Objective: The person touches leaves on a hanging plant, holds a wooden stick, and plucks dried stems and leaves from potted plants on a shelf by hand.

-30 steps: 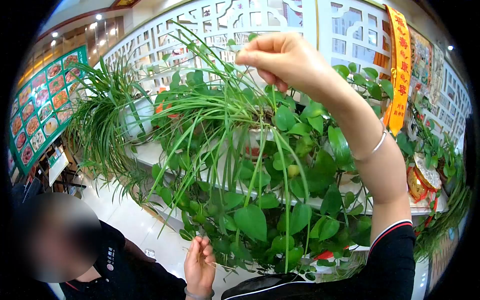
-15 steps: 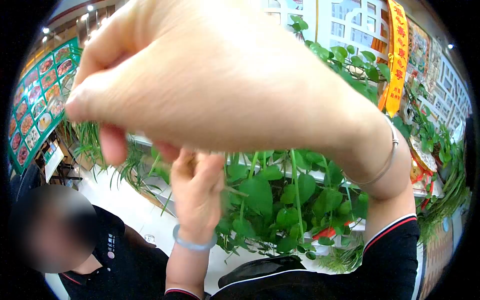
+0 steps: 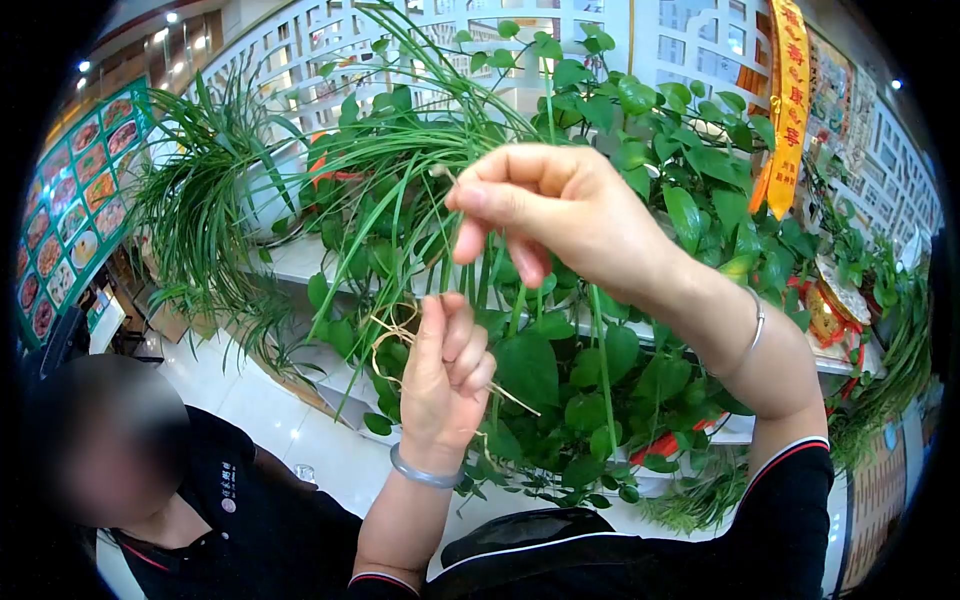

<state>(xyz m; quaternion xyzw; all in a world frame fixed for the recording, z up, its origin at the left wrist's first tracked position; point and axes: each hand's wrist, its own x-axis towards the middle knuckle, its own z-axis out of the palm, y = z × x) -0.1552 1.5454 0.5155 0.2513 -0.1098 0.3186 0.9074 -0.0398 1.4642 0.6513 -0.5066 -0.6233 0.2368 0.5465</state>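
In the middle of the view my left hand [image 3: 445,375] is closed around thin dry plant stems [image 3: 385,350]. The straw-coloured, curled ends stick out on both sides of the fist. Above it and to the right, my right hand [image 3: 565,205] has thumb and forefinger pinched together. A small pale, dry tip [image 3: 440,172] shows at that pinch, seemingly the end of a withered stem; the other fingers curl loosely. Right behind both hands stand long thin grassy leaves [image 3: 400,160] and a broad-leaved trailing vine [image 3: 525,375].
A person in a black shirt [image 3: 250,500] is at the lower left. A white pot [image 3: 270,195] with a spider plant stands on a white shelf [image 3: 315,265]. Behind rises a white lattice [image 3: 690,50] with a yellow ribbon [image 3: 790,110]. A picture menu board [image 3: 75,210] is at far left.
My right hand has drawn back from close before the camera, down and to the right, uncovering the plants. My left hand has shifted slightly right, with dry stems now plainly visible in it.
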